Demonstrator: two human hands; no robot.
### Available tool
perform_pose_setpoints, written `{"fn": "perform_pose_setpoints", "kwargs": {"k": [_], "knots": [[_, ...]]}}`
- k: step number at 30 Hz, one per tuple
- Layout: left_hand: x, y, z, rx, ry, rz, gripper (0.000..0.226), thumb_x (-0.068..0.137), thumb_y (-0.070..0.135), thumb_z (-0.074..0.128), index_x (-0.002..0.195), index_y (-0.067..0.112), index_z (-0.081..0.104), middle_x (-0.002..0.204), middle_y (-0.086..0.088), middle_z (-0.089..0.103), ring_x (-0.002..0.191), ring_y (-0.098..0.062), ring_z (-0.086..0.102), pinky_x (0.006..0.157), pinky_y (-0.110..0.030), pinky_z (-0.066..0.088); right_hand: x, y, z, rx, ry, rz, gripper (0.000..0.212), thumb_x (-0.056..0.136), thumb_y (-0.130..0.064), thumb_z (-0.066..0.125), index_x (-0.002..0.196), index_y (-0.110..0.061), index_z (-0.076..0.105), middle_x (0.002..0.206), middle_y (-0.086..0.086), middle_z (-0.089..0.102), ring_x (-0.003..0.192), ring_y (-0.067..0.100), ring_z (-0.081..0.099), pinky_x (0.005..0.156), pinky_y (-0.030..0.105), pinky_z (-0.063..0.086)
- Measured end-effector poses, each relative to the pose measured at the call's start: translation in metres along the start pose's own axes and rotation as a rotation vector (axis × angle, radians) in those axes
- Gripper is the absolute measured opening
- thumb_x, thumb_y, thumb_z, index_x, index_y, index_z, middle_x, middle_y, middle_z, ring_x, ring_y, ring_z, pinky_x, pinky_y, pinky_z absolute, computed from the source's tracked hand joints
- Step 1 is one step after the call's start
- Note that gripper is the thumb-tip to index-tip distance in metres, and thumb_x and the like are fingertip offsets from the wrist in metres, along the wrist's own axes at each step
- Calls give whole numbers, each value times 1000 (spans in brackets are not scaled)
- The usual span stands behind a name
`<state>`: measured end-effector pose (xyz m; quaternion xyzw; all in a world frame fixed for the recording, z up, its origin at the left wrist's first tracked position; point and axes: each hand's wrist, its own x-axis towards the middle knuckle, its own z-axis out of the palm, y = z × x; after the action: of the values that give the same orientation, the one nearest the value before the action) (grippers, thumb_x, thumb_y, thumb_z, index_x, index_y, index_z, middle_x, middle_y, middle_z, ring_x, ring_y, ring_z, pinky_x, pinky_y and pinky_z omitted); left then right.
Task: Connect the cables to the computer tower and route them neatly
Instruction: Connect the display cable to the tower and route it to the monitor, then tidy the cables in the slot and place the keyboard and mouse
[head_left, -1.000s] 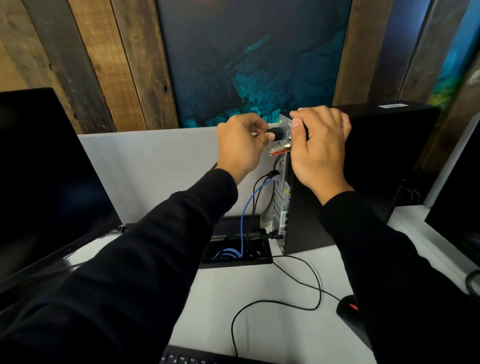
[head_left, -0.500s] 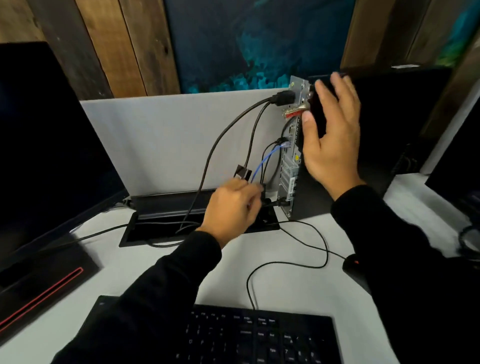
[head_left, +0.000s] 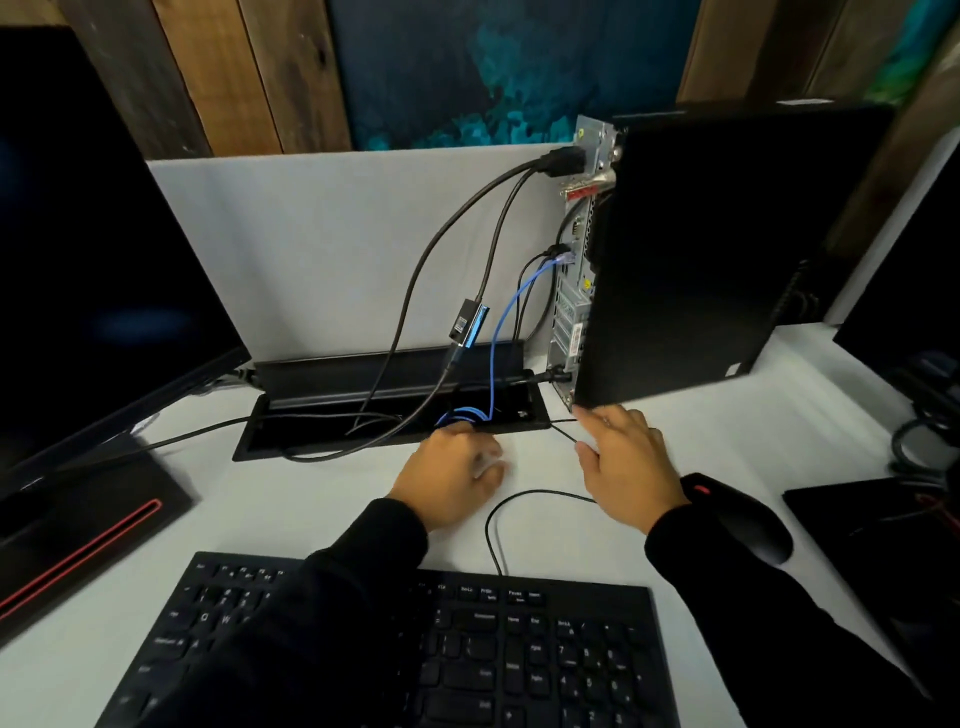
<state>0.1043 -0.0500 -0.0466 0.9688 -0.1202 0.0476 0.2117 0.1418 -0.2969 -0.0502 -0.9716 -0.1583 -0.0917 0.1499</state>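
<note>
Both hands have dropped off the tower's rear panel since a moment ago and now sit low on the desk (head_left: 701, 415), by the cable well.

Left hand (head_left: 451, 480): fingers curled, at the front edge of the desk's cable tray (head_left: 291, 441), right by the coiled blue Ethernet cable (head_left: 493, 332). Cannot tell whether it pinches anything; blurred.

Right hand (head_left: 626, 467): fingers loose and spread, index pointing at the tower's bottom corner, lying over the thin black keyboard cable (head_left: 519, 496). No grip visible.

Computer tower (head_left: 691, 260) stands upright at the back right of the desk, rear panel facing left.

Done, as far as I can see:
- power plug (head_left: 563, 160) seated at the top of the panel
- blue Ethernet cable plugged mid-panel, running down into the tray
- a black lead in beside it, another low on the panel
- video adapter (head_left: 469, 325) hanging mid-air on its lead

Left, by my judgement: routing. Thick black cables sag in wide loops in front of the divider, the adapter dangles, and the keyboard cable loops loose across the desk between the keyboard (head_left: 415, 649) and the tower. Mouse (head_left: 737, 519) sits just right of my right wrist. Connections look mostly finished; tidying is barely begun.
</note>
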Motion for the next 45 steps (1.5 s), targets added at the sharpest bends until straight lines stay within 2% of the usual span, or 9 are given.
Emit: {"fn": "perform_pose_setpoints", "kwargs": {"k": [4,7,9,14,17,25,33,42,45], "knots": [[-51,-19,-21,94,-53,-20,47,89,70,40,72,28,53,68,10,56,68,-12,53,65,-32,44,-16,-20,-6,31,70,16,56,101,-42,55,154,-28,42,152,4,39,139,27,33,113,44,31],[-91,-29,-31,140,-72,-67,57,88,78,38,69,26,50,67,10,55,67,-8,52,65,-32,44,-34,-44,-15,124,70,-112,47,98,-47,58,140,-28,57,142,-2,44,134,23,36,110,42,36],[-114,-29,-31,156,-63,-90,60,88,80,36,70,25,50,70,11,55,69,-7,51,66,-32,45,-53,-62,-25,194,-53,-223,48,97,-56,54,135,-29,61,133,-8,47,127,15,38,110,40,37],[-132,-23,-24,131,19,-111,57,88,81,35,70,28,44,73,10,51,71,-13,51,67,-36,46,-99,-111,-41,125,-487,-499,87,79,-85,54,151,-39,41,138,-12,43,127,10,33,112,34,34],[-131,-20,-21,100,71,-149,56,90,75,48,65,25,44,68,6,52,68,-16,51,66,-37,47,-121,-117,-32,-35,-559,-549,121,64,-96,57,161,-38,13,158,-8,21,142,18,15,122,40,20],[-136,-16,-14,59,203,-190,56,89,71,56,62,23,45,60,6,51,66,-19,52,63,-37,46,-151,-116,-36,-124,-550,-537,130,61,-94,60,160,-41,-4,166,-1,-7,151,27,-8,125,49,0],[-118,-27,-18,75,236,-172,61,91,70,55,55,22,45,56,6,52,61,-12,49,66,-35,46,-123,-113,-38,-74,-530,-538,121,60,-86,70,160,-41,17,167,-6,8,147,22,14,123,45,18],[-99,-29,-22,81,245,-259,56,94,61,58,55,22,45,56,4,51,60,-13,47,64,-31,36,-91,-96,-25,-5,-562,-537,123,57,-86,71,159,-45,15,167,-12,5,151,21,8,123,51,24],[-94,-30,-28,-3,369,-338,41,96,49,62,74,17,49,65,6,52,66,-13,48,66,-30,35,-87,-95,-24,1,-558,-546,123,57,-84,73,159,-46,15,167,-15,3,151,19,6,124,50,23]]}}
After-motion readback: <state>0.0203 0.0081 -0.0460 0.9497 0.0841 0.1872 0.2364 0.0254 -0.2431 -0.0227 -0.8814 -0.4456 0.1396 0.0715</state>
